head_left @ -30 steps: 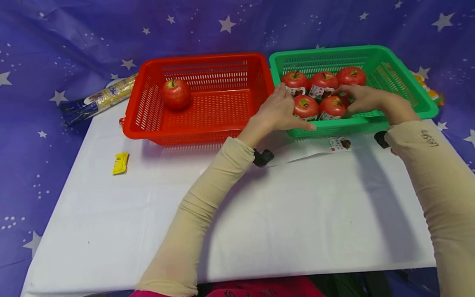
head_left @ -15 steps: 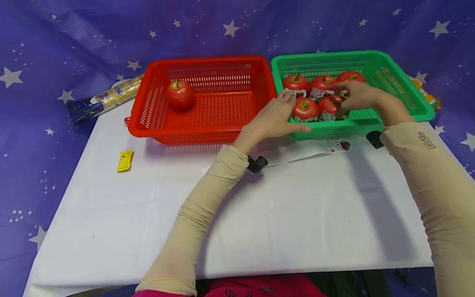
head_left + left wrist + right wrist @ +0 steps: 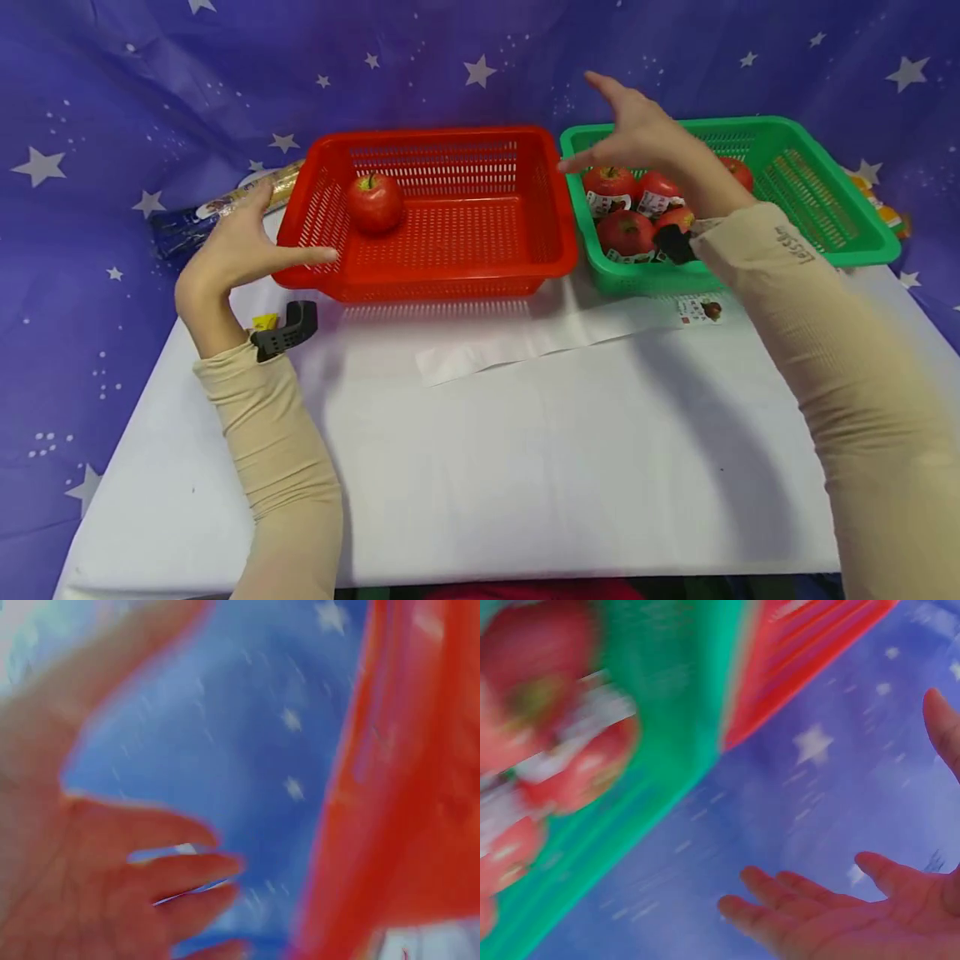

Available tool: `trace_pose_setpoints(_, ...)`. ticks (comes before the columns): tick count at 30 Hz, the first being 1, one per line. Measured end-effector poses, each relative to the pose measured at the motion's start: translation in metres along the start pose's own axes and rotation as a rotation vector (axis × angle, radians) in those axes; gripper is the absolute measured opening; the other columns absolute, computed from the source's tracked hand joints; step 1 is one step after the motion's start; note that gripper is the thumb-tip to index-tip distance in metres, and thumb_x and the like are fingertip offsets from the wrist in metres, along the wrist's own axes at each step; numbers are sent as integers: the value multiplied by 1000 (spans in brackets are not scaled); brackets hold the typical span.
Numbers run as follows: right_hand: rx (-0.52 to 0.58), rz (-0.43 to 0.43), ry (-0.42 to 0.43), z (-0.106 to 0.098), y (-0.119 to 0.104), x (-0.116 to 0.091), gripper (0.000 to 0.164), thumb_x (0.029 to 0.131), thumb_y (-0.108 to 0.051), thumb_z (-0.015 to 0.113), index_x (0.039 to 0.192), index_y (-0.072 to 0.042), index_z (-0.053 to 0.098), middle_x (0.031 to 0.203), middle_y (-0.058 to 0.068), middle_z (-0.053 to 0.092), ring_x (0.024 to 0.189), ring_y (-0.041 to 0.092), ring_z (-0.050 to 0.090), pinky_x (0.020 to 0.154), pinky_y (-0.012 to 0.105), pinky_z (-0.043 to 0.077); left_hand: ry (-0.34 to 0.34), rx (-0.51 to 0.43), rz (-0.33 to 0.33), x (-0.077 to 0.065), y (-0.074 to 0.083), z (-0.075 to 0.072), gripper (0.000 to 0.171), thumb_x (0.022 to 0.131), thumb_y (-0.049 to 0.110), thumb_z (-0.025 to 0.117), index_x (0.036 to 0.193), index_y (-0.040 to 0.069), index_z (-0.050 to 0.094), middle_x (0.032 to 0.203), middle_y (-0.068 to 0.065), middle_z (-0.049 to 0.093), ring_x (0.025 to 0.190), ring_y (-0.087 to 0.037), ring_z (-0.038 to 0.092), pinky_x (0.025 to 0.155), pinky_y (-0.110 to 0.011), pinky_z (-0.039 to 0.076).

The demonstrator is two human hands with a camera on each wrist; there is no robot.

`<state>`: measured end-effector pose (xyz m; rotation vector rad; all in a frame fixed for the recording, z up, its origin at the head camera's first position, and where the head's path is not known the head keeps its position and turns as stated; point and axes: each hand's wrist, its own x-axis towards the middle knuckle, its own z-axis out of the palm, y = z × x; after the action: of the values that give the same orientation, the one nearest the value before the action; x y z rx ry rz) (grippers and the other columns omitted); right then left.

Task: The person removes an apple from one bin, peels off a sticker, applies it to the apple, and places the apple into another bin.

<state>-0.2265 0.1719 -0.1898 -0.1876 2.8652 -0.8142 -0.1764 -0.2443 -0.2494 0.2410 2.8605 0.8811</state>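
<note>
My left hand [image 3: 234, 258] is at the left end of the red basket [image 3: 465, 233], fingers spread and thumb pointing right, holding nothing. In the left wrist view its palm [image 3: 97, 877] faces the basket's wall. One red apple [image 3: 375, 204] sits at the left inside this basket. Above the back left of the green basket [image 3: 810, 200] my right hand [image 3: 637, 137] hovers, fingers apart, holding nothing. Several red apples [image 3: 626, 233] with white paper bands are grouped in the green basket's left half, partly hidden by my right hand and wrist.
A long pack with a dark blue end [image 3: 176, 232] lies behind the left hand. A yellow packet [image 3: 264, 322] peeks out by the left wrist. A white strip [image 3: 510, 343] with a printed label lies before the baskets. An orange packet [image 3: 888, 215] is at right.
My left hand has moved from the green basket's left side to the red basket's left end. My right hand has left the apples and risen to the left.
</note>
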Motion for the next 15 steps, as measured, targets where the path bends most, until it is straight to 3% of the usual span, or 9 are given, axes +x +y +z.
trace_pose_setpoints(2,-24,-56,-11,7,-26,11,112,79,-45,75,154,-33,-8,163,3,-6,150,24,-6,120,51,8,-89,37,-55,2,-9,2,120,76,57,71,154,11,-8,161,-20,7,144,-44,16,108,-67,23)
trace_pose_setpoints(5,-64,-139,-41,22,-59,27,114,78,-43,76,154,-29,-7,163,5,-3,150,22,-4,122,44,7,-180,78,-91,6,-4,7,130,72,61,74,152,7,-13,158,-25,14,138,-45,25,108,-65,26)
trace_pose_setpoints(8,-105,-180,-107,40,-85,40,115,78,-45,75,154,-29,-10,162,7,-7,150,24,-5,122,44,9,-182,133,-113,8,7,9,135,68,64,75,152,2,-11,156,-27,16,136,-46,26,107,-66,28)
trace_pose_setpoints(15,-168,-121,-388,95,-127,61,119,81,-49,71,146,-39,-28,155,14,-31,148,29,-17,121,49,10,-242,213,-155,6,29,18,137,66,69,73,151,-4,-5,156,-30,11,137,-50,23,106,-65,29)
